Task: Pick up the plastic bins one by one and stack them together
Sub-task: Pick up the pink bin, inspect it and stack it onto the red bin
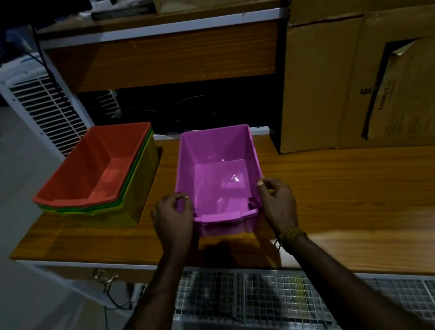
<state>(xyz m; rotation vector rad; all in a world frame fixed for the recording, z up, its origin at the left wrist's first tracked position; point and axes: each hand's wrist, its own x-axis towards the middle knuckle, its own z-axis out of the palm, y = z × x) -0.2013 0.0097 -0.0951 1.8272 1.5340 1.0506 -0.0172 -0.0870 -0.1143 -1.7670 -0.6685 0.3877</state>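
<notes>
**Ana:** Head view first: where is the glossy pink rectangular plastic bin [218, 170]?

**Ben:** It sits mouth-up on the wooden table [356, 176], just to the right of the nested pile of plastic bins, red over green over yellow [103, 178]. That pile is my landmark, standing at the table's left end.

**Ana:** And the hands?

**Ben:** The left hand [172, 218] curls round the pink bin's near-left corner, on the side facing the pile. The right hand [277, 201] pinches the opposite near corner, thumb over the rim. Both grip it.

**Ana:** Why both?

**Ben:** I'd say a hold on either side keeps the bin level for lifting leftward into the red one.

**Ana:** Anything else?

**Ben:** Large brown cardboard boxes [367, 67] stand well right of the pile, behind the table.
</notes>
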